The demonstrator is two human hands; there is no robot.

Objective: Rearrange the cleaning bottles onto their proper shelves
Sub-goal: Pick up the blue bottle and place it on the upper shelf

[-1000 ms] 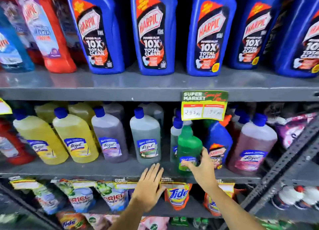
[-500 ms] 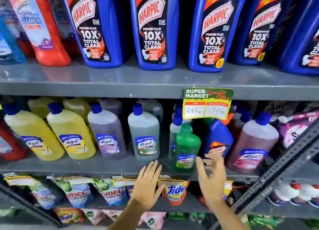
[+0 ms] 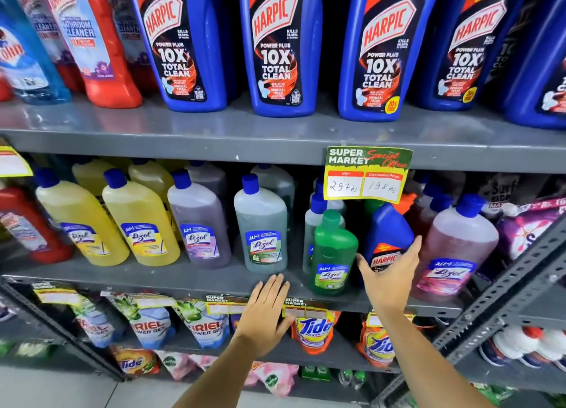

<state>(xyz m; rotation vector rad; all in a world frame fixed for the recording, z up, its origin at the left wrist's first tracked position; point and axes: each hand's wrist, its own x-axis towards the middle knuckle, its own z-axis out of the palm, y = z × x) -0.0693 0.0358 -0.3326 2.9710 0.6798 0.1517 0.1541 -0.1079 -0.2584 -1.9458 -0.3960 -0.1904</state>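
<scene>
A small blue Harpic bottle (image 3: 388, 236) stands on the middle shelf (image 3: 183, 280) among Lizol bottles. My right hand (image 3: 390, 277) is spread open in front of its lower label, fingers around its base, not closed on it. A green Lizol bottle (image 3: 333, 254) stands just left of that hand, at the shelf's front edge. A pink Lizol bottle (image 3: 456, 248) stands to the right. My left hand (image 3: 265, 315) rests flat and open against the middle shelf's front edge, below a grey-green Lizol bottle (image 3: 262, 230). Large blue Harpic bottles (image 3: 275, 46) line the top shelf (image 3: 214, 138).
Yellow Lizol bottles (image 3: 137, 220) and a purple one (image 3: 199, 223) fill the middle shelf's left. A price tag (image 3: 367, 174) hangs from the top shelf's edge. Ariel pouches (image 3: 150, 325) and Tide pouches (image 3: 312, 328) hang below. A slanted metal strut (image 3: 505, 297) crosses at right.
My right hand let go of the green Lizol bottle and moved right and up to the small blue Harpic bottle. My left hand stayed on the shelf edge. The view moved closer.
</scene>
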